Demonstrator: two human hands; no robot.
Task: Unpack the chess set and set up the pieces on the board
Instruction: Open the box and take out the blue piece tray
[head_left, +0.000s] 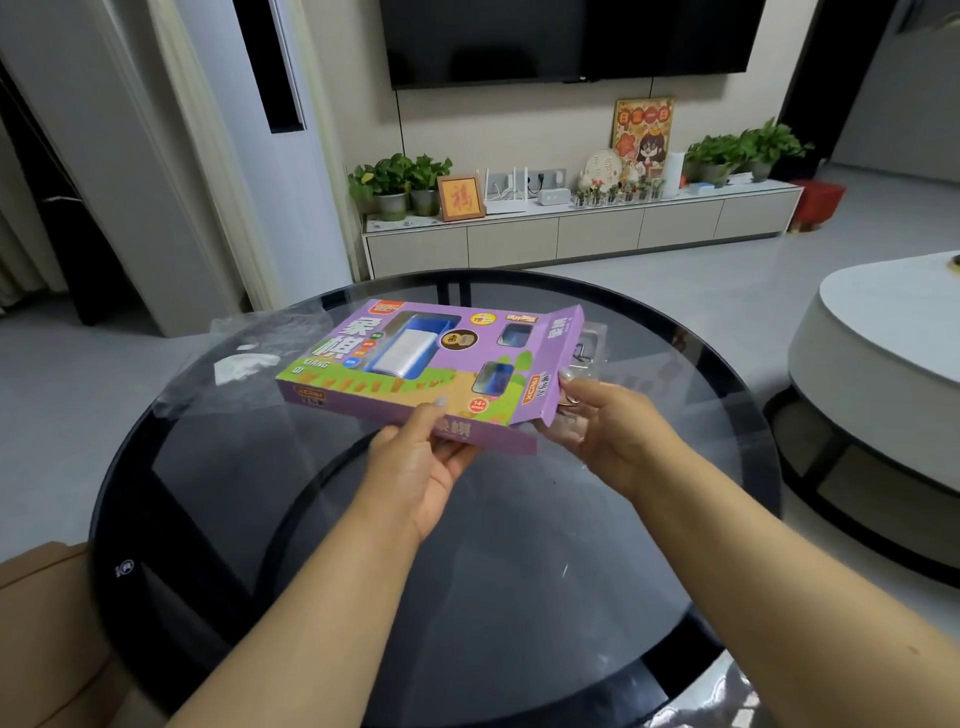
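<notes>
- The purple chess box (415, 364) was up over the glass tabletop (260, 519).
- The left hand (421, 462) held its near edge.
- The right hand (613, 421) pinched the clear tray (592, 348) poking out of the open end.
- No pieces were out yet, and no board showed.

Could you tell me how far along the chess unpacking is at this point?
Early. The plastic wrap lies on the glass table. The left hand holds the purple box, its end flap open, while the right hand pulls the clear tray out. No board or pieces are out.
</notes>
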